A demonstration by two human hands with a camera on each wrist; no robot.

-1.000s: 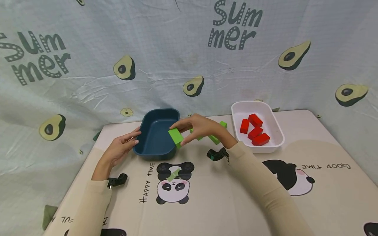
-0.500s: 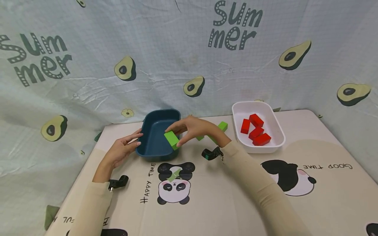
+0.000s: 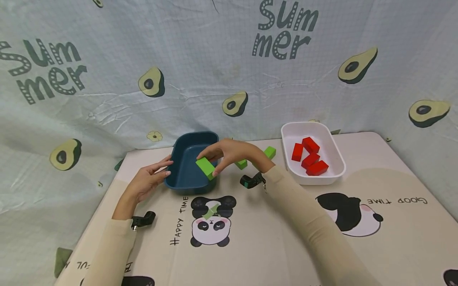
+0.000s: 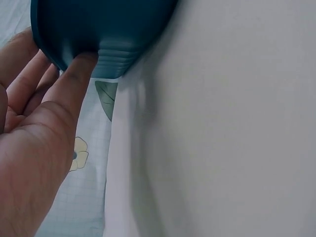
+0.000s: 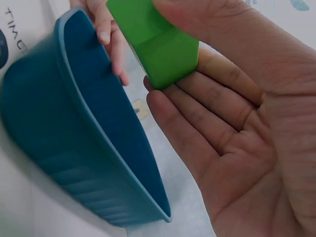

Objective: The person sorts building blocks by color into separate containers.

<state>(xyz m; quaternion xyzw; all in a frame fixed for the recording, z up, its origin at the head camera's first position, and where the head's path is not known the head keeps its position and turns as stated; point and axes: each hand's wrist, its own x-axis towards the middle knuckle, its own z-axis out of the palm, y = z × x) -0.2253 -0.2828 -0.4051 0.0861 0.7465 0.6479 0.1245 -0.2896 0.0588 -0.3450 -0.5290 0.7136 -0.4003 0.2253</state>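
Note:
A green block (image 3: 205, 168) is pinched between the thumb and fingers of my right hand (image 3: 230, 154), above the right side of the blue container (image 3: 189, 183). In the right wrist view, the block (image 5: 165, 52) hangs beside the container's rim (image 5: 106, 138), apart from it. My left hand (image 3: 146, 180) touches the container's left side with extended fingers. Its thumb (image 4: 71, 81) rests against the outer wall in the left wrist view, while the other fingertips are partly hidden by the wall. More green blocks (image 3: 270, 152) lie on the table, partly covered by my right hand and forearm.
A white container (image 3: 334, 153) with several red blocks (image 3: 310, 159) stands at the back right. Behind the table (image 3: 279, 246) hangs a cloth (image 3: 193, 47) printed with avocados. Panda pictures and lettering mark the table cover.
My right hand has moved left with the green block, from the blue container's right edge to over its inside. The left hand stays at the container's left side.

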